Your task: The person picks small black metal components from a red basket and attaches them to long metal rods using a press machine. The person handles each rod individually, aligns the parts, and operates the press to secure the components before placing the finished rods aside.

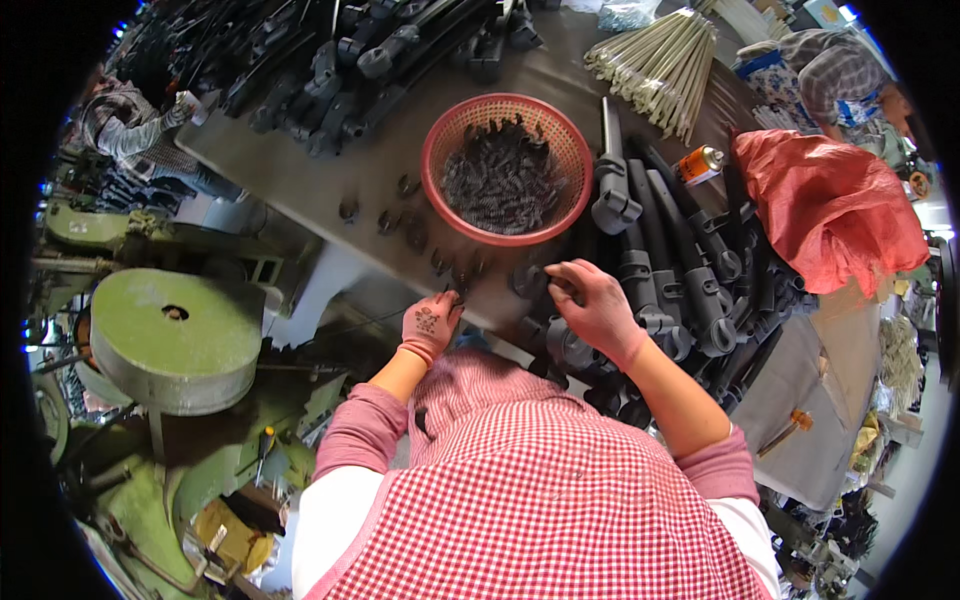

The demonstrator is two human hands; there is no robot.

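Observation:
My left hand [434, 323], in a pink glove with a dark print, is at the table's near edge. Its fingers are curled together, and what is in them is too small to make out. To its right, my right hand [598, 312] has thumb and fingers pinched beside a dark round part [528, 280]; whatever they hold is hidden. Several small black curved clips [415, 232] lie loose on the table beyond my left hand. Farther off stands a red plastic basket [436, 200] heaped with small black coiled or ribbed pieces [505, 175].
Black tubes with joint fittings [665, 270] are stacked at my right, with more dark tubes [330, 80] at the far left. An orange can [700, 165], pale rods [660, 65] and a red sack [825, 210] lie farther right. A green machine [175, 335] stands left.

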